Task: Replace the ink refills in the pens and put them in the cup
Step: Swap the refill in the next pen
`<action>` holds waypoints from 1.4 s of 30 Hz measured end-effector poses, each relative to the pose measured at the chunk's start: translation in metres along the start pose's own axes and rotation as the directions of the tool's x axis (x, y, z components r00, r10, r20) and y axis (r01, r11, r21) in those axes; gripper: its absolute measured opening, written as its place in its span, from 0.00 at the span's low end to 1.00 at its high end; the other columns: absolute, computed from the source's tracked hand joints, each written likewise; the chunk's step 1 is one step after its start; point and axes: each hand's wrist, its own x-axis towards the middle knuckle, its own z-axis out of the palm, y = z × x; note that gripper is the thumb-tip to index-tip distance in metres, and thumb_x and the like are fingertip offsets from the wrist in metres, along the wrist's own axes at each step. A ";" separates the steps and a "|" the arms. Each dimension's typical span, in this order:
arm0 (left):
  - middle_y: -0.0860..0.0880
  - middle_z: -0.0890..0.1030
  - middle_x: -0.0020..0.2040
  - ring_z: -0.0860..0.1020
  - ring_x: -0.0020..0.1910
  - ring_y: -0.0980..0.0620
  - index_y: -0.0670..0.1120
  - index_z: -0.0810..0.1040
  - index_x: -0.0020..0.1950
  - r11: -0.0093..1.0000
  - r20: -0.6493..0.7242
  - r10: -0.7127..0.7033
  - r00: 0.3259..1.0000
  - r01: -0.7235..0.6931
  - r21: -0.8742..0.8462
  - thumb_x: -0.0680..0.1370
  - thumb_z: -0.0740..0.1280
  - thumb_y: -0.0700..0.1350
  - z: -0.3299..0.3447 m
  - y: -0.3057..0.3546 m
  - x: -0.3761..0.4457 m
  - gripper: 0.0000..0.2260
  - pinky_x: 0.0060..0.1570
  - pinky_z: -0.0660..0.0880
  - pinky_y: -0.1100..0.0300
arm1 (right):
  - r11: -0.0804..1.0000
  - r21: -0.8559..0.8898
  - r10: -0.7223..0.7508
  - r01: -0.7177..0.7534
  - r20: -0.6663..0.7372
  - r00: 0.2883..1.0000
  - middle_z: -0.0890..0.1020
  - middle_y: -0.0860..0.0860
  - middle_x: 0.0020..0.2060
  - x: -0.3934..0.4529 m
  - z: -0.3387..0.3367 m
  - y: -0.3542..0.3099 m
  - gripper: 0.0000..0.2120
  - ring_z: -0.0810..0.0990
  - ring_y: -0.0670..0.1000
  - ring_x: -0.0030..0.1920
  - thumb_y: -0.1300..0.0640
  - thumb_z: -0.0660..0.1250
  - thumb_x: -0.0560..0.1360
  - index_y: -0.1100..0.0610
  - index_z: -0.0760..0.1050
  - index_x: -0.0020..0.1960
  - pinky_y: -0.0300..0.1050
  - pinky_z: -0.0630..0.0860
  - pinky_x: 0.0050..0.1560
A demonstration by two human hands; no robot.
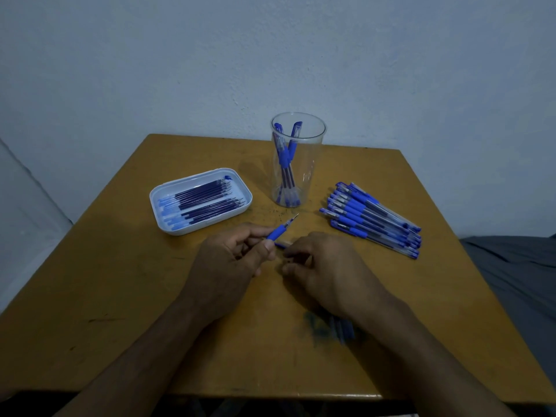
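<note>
At my far left on the wooden table [120,296] sits one white tray [156,203] holding ink refills [204,197] in two bunches; they overlap too much for me to count exactly, though each bunch has several. Their tips point toward the cup.

Next comes my left hand [228,263]. Its fingers are curled, and thumb and fingertips pinch one pen front section [278,233] by its blue rubber grip, the metal tip pointing up and away toward the cup. The rest of what lies behind that grip is hidden inside my palm.

Behind and between my hands stands one clear plastic cup [313,164], upright, with about four blue-capped pens [287,164] leaning inside it, caps up.

My right hand [325,266] is just beside the left, fingers bent inward over the table. A small blue piece [281,244] shows at its fingertips, between the two hands; I cannot tell whether my fingers actually grip it or only touch it. Under my right wrist a few blurred blue pieces [343,329] lie on the table; I cannot make out what they are.

At the right, well apart from my hands, lies one pile of capped blue pens [370,218], roughly ten, fanned side by side with their caps toward the near right.
</note>
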 end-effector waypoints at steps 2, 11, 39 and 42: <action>0.52 0.85 0.41 0.79 0.34 0.60 0.56 0.81 0.56 1.000 -0.003 0.006 1.000 -0.006 -0.003 0.80 0.69 0.43 0.001 0.001 0.000 0.09 0.32 0.73 0.68 | 0.995 -0.096 -0.039 0.039 0.010 0.999 0.77 0.46 0.51 -0.001 0.004 -0.003 0.12 0.76 0.46 0.50 0.48 0.69 0.79 0.48 0.81 0.60 0.45 0.76 0.52; 0.53 0.85 0.41 0.79 0.33 0.58 0.56 0.82 0.56 0.998 0.024 0.029 0.999 -0.030 0.056 0.79 0.70 0.43 0.001 0.001 -0.002 0.10 0.33 0.74 0.67 | 0.849 0.528 0.187 -0.030 -0.247 0.951 0.84 0.48 0.39 -0.003 -0.018 0.007 0.03 0.77 0.43 0.30 0.55 0.68 0.80 0.51 0.80 0.48 0.36 0.72 0.31; 0.57 0.84 0.40 0.78 0.36 0.57 0.52 0.85 0.58 0.989 0.065 0.102 0.993 -0.109 0.104 0.76 0.73 0.42 0.000 0.000 -0.004 0.12 0.37 0.72 0.69 | 0.829 0.559 0.068 -0.012 -0.080 0.994 0.81 0.48 0.30 -0.003 -0.030 0.013 0.03 0.76 0.44 0.27 0.59 0.71 0.77 0.53 0.83 0.48 0.33 0.70 0.29; 0.59 0.83 0.40 0.78 0.36 0.57 0.52 0.85 0.58 0.986 0.068 0.114 0.991 -0.121 0.112 0.76 0.73 0.41 0.001 0.001 -0.004 0.12 0.37 0.71 0.70 | 0.889 0.457 0.093 -0.036 -0.104 0.990 0.83 0.51 0.33 -0.002 -0.028 0.011 0.13 0.78 0.47 0.28 0.45 0.68 0.77 0.53 0.82 0.42 0.39 0.73 0.29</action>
